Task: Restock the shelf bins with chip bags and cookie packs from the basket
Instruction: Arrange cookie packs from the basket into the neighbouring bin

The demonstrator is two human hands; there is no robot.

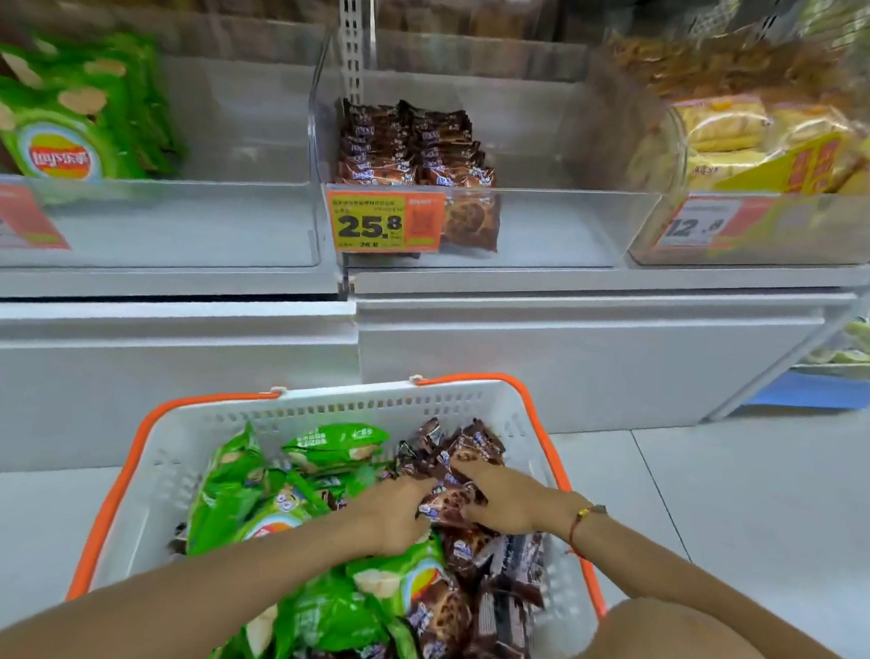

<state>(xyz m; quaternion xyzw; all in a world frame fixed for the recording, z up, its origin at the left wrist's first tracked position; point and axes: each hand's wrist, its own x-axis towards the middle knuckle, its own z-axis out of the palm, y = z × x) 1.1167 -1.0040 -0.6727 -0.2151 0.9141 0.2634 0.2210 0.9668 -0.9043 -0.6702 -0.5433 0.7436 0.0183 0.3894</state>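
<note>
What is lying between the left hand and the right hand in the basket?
In the head view, brown cookie packs lie between the left hand and the right hand; both hands touch them inside the basket.

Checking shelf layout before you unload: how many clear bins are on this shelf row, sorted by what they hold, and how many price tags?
Bin with green chip bags: 1
Bin with brown cookie packs: 1
Bin with yellow packs: 1
Price tags: 3
Total: 3 bins, 3 tags

Pale grey tiled floor, white shelving base, even indoor light
</note>
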